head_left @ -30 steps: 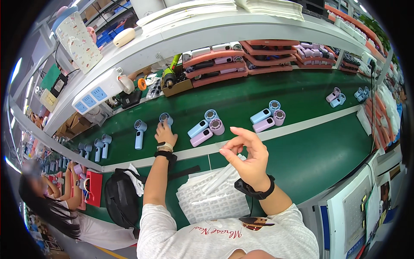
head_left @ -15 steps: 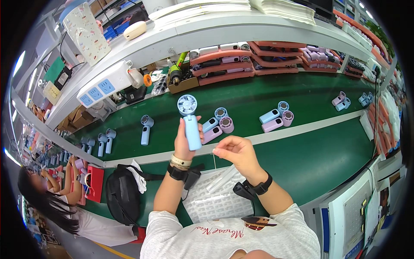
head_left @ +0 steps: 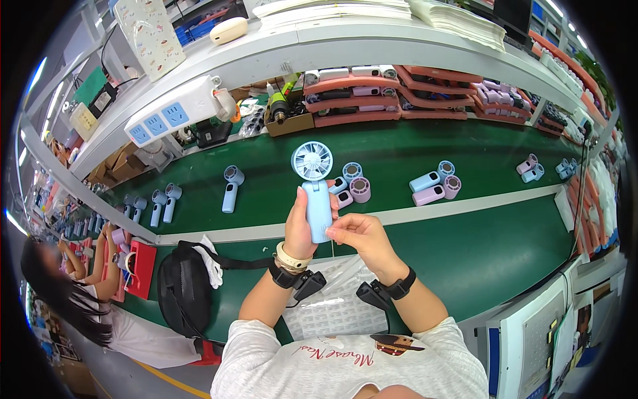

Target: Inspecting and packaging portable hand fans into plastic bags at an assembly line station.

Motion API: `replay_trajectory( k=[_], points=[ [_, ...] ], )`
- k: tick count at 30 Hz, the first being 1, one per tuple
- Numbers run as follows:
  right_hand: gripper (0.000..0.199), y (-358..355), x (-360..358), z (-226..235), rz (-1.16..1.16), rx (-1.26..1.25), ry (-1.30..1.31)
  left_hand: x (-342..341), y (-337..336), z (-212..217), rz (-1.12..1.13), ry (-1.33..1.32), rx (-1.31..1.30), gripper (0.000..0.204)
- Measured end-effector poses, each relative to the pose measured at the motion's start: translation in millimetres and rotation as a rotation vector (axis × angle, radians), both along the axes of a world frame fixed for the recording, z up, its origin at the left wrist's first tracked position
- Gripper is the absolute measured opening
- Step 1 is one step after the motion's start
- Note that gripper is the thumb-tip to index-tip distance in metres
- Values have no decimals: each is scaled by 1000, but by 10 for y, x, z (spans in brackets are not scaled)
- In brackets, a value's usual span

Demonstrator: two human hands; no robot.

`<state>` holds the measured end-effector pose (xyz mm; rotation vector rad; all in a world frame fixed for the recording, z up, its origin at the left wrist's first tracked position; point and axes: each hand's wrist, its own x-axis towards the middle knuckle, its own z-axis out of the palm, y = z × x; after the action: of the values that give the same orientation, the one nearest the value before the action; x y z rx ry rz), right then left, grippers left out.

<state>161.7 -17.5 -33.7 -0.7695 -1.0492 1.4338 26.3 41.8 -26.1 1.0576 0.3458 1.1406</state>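
Observation:
My left hand [head_left: 300,226] is wrapped round the handle of a light-blue handheld fan [head_left: 319,206], holding it upright with the round fan head at the top. At the lower end of that handle, my right hand [head_left: 365,241] pinches thumb and forefinger together, the tips touching the handle's face. A small label with faint marks seems to be at those fingertips; its edges are too small to make out. Below both hands lie printed sheets of small labels [head_left: 339,319] under clear plastic.
Blue and lilac fans [head_left: 435,183] lie in small groups along the green conveyor belt [head_left: 266,159]. A black backpack [head_left: 185,289] rests at the left. Pink trays [head_left: 352,100] of fans are stacked behind, beside a carton [head_left: 289,125]. A co-worker [head_left: 73,292] sits at far left.
The right hand has come to the fan's lower end; before, it was pinched and apart from it. The fan has moved right and down in the picture with the left hand.

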Motion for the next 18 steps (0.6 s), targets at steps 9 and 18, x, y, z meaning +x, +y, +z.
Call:
replay_trajectory(
  k=[9,18],
  points=[
    [5,0,6,18,7,-51,64,40,-32,11,41,11,59,61],
    [5,-18,-20,-32,-29,-43,58,46,-56,-27,50,21,27,62]
  ],
)
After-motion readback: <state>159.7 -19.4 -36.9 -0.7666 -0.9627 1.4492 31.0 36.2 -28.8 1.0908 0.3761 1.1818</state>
